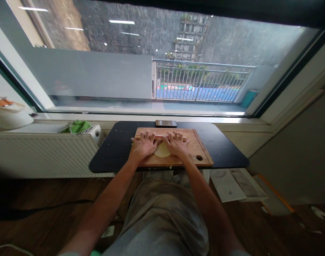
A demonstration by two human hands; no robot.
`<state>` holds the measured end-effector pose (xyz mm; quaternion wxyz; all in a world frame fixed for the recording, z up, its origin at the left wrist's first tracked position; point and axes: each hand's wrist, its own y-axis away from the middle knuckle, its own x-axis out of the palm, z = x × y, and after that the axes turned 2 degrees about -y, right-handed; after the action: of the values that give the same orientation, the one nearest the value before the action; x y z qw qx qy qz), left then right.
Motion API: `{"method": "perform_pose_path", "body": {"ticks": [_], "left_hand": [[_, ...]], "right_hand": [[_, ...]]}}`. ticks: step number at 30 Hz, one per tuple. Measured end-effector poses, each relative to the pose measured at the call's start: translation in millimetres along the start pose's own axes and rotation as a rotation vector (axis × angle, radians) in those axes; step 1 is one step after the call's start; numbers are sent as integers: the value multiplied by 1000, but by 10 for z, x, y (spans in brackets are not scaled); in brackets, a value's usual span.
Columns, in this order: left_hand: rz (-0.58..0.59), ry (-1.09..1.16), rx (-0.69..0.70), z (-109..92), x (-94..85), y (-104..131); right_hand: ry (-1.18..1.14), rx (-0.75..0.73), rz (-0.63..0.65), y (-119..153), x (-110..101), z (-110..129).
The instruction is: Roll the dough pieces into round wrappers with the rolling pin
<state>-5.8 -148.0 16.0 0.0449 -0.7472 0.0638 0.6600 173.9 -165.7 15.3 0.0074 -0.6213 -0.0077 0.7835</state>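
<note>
A wooden cutting board lies on a black table, with a flat, pale round of dough on it. Across the board, just beyond the dough, lies a thin rolling pin with a reddish middle. My left hand rests on the pin's left part, fingers spread and pointing forward. On the right part lies my right hand, its fingers also spread. Both thumbs point inward, close to each other at the dough's far edge. The hands partly cover the pin.
A phone-like flat object lies at the back edge of the black table. On the left, a green cloth rests on a white radiator. Below the table's right side are pale trays. A large window stands behind.
</note>
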Motion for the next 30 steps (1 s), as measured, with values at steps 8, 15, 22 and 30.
{"method": "perform_pose_path", "body": {"ticks": [8, 15, 22, 30], "left_hand": [[-3, 14, -18, -42, 4, -87], [-120, -31, 80, -12, 200, 412], [-197, -51, 92, -8, 329, 758], [-65, 12, 55, -44, 143, 466]], "right_hand": [[32, -24, -10, -46, 14, 16], [100, -125, -178, 477, 222, 69], [105, -114, -274, 787, 347, 93], [83, -77, -87, 525, 122, 113]]}}
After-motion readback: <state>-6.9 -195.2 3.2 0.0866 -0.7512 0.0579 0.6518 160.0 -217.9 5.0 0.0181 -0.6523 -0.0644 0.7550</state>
